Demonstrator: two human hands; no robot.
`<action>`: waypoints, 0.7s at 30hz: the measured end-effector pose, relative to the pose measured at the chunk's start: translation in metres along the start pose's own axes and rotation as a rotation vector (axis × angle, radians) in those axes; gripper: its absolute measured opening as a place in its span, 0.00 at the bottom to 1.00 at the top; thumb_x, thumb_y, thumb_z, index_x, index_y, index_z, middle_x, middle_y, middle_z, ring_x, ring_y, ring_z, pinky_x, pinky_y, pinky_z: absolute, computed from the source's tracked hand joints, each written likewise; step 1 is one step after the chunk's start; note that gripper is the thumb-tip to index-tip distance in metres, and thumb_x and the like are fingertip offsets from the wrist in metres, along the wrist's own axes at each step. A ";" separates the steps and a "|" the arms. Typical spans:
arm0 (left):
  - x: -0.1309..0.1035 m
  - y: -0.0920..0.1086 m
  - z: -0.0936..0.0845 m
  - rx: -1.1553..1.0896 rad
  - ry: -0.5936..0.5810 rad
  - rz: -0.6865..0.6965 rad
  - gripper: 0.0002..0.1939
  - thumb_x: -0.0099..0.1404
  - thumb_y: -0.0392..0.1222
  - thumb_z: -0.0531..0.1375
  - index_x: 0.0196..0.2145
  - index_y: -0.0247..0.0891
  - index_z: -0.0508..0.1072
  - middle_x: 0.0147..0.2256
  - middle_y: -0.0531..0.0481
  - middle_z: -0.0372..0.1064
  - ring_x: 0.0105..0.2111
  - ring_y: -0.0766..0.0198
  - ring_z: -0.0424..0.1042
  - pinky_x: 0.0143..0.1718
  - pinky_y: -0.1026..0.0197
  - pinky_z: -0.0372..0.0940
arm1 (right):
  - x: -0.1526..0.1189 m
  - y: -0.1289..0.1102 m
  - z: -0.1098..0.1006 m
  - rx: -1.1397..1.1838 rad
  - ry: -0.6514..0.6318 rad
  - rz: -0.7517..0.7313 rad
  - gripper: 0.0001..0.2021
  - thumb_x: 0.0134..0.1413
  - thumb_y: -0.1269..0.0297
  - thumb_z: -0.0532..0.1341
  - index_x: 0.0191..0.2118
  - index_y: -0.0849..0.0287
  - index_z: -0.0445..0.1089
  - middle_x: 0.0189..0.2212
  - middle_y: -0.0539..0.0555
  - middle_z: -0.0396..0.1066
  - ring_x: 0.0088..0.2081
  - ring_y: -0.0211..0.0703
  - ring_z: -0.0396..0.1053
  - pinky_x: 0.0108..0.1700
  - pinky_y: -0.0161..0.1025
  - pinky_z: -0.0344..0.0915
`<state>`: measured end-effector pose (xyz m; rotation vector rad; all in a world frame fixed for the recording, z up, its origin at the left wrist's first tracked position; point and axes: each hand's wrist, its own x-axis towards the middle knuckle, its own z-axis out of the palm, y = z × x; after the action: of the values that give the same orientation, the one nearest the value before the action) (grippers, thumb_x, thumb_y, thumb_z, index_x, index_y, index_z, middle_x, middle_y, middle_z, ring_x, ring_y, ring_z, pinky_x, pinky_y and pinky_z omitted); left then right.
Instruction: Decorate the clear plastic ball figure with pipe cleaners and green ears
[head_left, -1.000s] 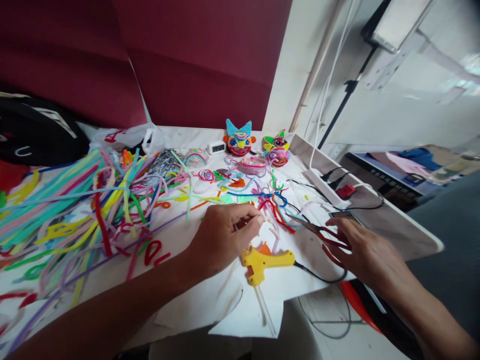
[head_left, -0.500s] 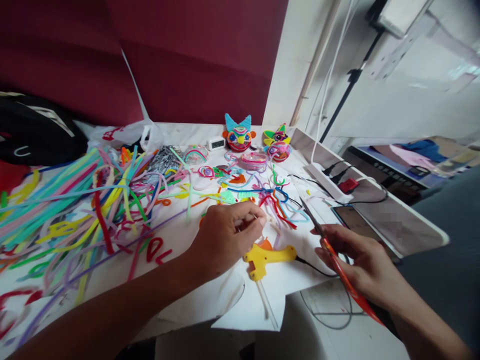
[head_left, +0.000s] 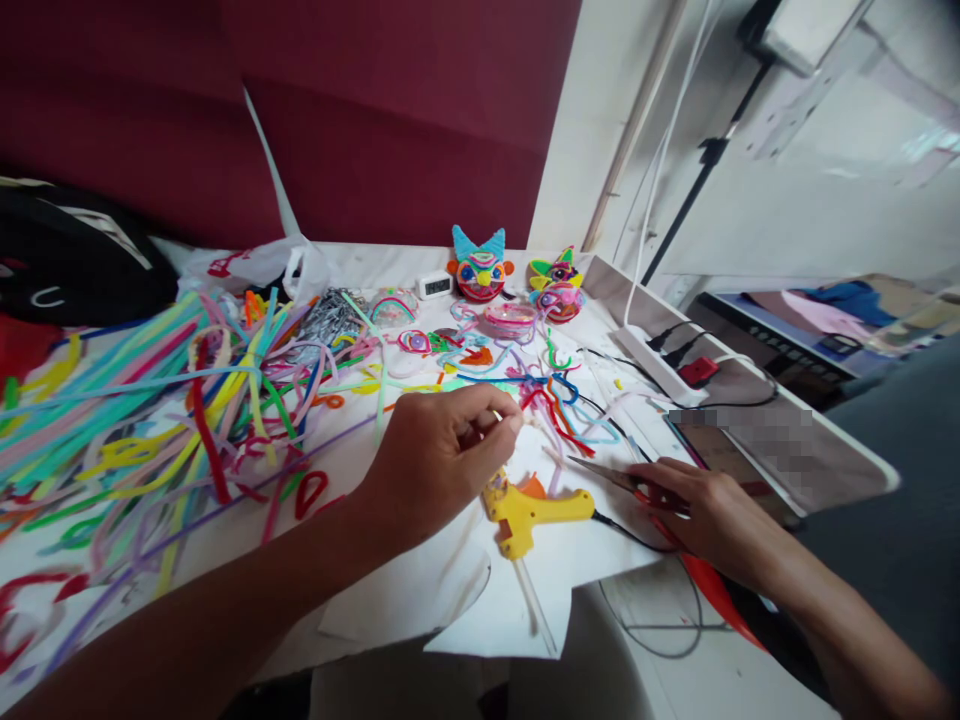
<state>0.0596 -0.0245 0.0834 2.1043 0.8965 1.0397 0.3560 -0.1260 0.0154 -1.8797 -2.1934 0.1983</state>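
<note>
My left hand (head_left: 450,455) is pinched closed over the middle of the table, just above a yellow glue gun (head_left: 544,508). A small pale piece shows at its fingertips, too small to name. My right hand (head_left: 694,500) is wrapped round orange-handled scissors (head_left: 611,473), whose tips point left toward my left hand. The glue gun lies on white paper (head_left: 457,610) with a clear stick out of its lower end. Beyond my hands lie red and blue pipe cleaners (head_left: 559,415).
A large heap of coloured pipe cleaners (head_left: 142,400) covers the left side. At the back stand a blue-eared figure (head_left: 480,268), a small clock (head_left: 434,286) and a second figure (head_left: 556,285). A power strip (head_left: 660,365) and a phone (head_left: 724,455) lie at right.
The scissors have swung down and their tips now point left. My right hand has turned over with them. My left hand has shifted slightly left and up.
</note>
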 end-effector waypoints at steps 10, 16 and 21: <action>0.002 0.003 -0.007 0.080 0.036 0.031 0.07 0.62 0.38 0.59 0.30 0.36 0.76 0.17 0.58 0.68 0.18 0.72 0.66 0.21 0.70 0.59 | 0.023 -0.010 -0.008 -0.182 0.079 -0.090 0.13 0.61 0.67 0.56 0.47 0.58 0.75 0.39 0.59 0.76 0.35 0.47 0.76 0.36 0.41 0.70; 0.002 0.007 -0.015 0.109 0.075 0.062 0.08 0.63 0.39 0.59 0.30 0.35 0.76 0.18 0.57 0.69 0.17 0.72 0.67 0.21 0.69 0.59 | 0.067 -0.063 -0.004 -0.064 -0.073 -0.102 0.11 0.61 0.71 0.56 0.42 0.59 0.76 0.37 0.56 0.76 0.35 0.41 0.74 0.38 0.36 0.66; 0.002 0.008 -0.018 0.130 0.118 0.082 0.08 0.63 0.40 0.59 0.30 0.35 0.76 0.18 0.58 0.67 0.17 0.73 0.64 0.21 0.70 0.58 | 0.094 -0.078 0.004 -0.114 -0.189 -0.047 0.09 0.57 0.69 0.59 0.32 0.59 0.77 0.29 0.55 0.76 0.29 0.41 0.72 0.31 0.35 0.60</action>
<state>0.0477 -0.0230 0.0995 2.2220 0.9650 1.1872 0.2678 -0.0456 0.0411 -1.9386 -2.4180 0.2575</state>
